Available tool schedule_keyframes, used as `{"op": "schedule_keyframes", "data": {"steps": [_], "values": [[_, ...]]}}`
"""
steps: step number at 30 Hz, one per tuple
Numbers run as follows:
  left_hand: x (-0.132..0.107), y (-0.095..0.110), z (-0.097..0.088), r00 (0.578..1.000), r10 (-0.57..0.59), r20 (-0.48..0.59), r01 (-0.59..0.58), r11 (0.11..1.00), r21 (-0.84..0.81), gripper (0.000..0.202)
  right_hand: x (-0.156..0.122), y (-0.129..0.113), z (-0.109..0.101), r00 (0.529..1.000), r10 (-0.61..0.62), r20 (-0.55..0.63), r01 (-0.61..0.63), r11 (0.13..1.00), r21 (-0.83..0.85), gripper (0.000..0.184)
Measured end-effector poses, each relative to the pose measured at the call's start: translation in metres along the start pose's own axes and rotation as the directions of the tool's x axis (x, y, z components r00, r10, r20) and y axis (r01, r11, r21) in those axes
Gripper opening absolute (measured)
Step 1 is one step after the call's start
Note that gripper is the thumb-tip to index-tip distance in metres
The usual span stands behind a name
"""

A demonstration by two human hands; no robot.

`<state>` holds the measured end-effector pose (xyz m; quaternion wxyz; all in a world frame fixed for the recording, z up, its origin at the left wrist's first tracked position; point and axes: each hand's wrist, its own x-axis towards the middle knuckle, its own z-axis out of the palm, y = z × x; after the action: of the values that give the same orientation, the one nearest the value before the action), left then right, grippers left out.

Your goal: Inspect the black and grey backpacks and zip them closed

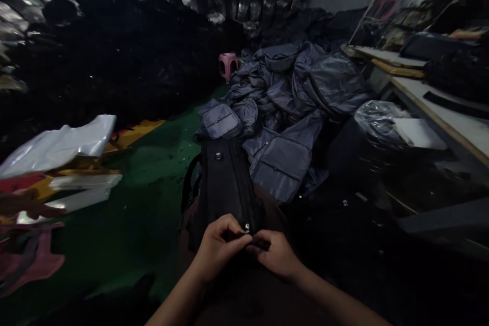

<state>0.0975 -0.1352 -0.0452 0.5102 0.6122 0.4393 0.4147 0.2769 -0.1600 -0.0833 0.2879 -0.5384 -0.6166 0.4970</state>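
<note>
black backpack (223, 183) lengthwise on lap | left hand (219, 244) pinched shut on its near edge | right hand (277, 254) pinches same edge beside zipper pull (247, 226) | grey bags (282, 112) heaped beyond

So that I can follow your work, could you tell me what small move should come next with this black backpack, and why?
Probably slide the zipper pull away from you. Both hands meet at the near end of the black backpack: the left hand pinches at the metal pull, and the right hand grips the fabric beside it.
</note>
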Motion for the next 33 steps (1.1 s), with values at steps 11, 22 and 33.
{"op": "schedule_keyframes", "data": {"steps": [11, 22, 33], "values": [[-0.012, -0.003, 0.006, 0.977, 0.141, 0.158, -0.158, 0.983, 0.097, 0.01, -0.005, 0.007, -0.013, 0.965, 0.045, 0.259, -0.149, 0.906, 0.397, 0.016], [-0.013, -0.006, 0.01, 0.904, 0.178, 0.387, -0.36, 0.805, 0.47, 0.003, -0.004, 0.041, -0.002, 0.929, 0.168, 0.331, -0.32, 0.813, 0.486, 0.039], [-0.02, 0.01, 0.013, 0.859, 0.153, 0.489, -0.434, 0.724, 0.536, 0.004, 0.001, 0.006, -0.006, 0.957, 0.185, 0.225, -0.272, 0.845, 0.46, 0.046]]}}
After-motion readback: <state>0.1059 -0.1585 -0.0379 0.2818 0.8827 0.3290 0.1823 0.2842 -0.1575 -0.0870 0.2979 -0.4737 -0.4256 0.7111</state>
